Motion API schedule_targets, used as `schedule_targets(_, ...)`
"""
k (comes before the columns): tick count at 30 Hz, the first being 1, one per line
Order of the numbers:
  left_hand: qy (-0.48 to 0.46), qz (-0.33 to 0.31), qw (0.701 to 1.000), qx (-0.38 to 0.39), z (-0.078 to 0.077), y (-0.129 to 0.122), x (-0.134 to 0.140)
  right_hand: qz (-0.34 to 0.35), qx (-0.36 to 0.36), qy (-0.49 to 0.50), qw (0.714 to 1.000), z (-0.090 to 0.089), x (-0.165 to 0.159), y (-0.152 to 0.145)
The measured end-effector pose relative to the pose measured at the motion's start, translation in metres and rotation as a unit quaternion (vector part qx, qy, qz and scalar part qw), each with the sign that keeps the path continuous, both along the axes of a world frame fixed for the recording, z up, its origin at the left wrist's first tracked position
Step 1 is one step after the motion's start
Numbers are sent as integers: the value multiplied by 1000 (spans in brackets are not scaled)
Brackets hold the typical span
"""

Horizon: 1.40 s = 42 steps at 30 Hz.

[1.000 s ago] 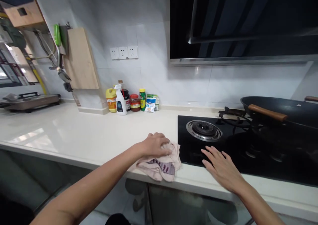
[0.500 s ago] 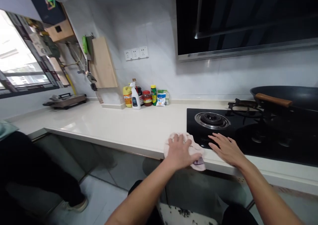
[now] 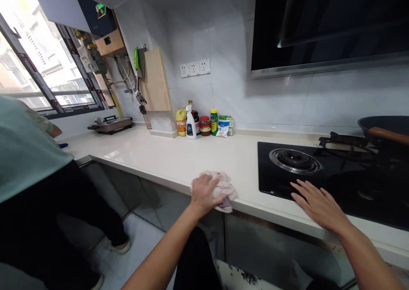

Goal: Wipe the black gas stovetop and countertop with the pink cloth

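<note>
Cloth [image 3: 226,187] lies at the front edge of the table [image 3: 143,148], the left hand [image 3: 203,194] curling its grip over it, seemingly for control, while the right hand [image 3: 318,205] spreads over the stove's [image 3: 271,181] edge, perhaps for support.

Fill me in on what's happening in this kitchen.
A person's bare left-hand grip rests on a crumpled pale-pink cloth at the front edge of the white countertop. The right-hand grip is spread, palm down, over the front edge of the black glass cooktop. Another person in a pale green top stands farther left.
</note>
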State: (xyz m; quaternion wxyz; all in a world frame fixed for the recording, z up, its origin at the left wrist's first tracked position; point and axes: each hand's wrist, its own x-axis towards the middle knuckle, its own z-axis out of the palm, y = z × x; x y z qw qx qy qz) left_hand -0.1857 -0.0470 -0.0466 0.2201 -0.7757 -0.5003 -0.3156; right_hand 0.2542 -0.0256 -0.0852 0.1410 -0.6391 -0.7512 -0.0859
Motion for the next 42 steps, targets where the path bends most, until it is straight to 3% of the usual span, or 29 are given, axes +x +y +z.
schedule_targets(6,-34,144,988,-36,3,23,-129,5,44,21,999,-3,-3,-1)
schedule_targets(9,-79,218,972,-42,11,30,-167,9,88,45,995,-2,2,-8)
schedule_targets(13,-118,279,950,-69,17,38,-193,-11,188,66,980,-6,24,-43)
schedule_targets(17,-131,294,943,-86,12,40,-192,-129,265,88,952,-24,55,-93)
schedule_targets(19,-134,295,941,-92,6,36,-183,-155,281,94,943,-33,64,-111)
schedule_targets(26,-38,213,967,-136,-7,8,-141,-200,331,110,916,-42,53,-114)
schedule_targets(34,122,174,951,-225,15,5,-151,-173,310,81,931,-40,48,-122)
schedule_targets(42,176,178,950,-186,34,3,-148,-186,290,88,935,-35,46,-124)
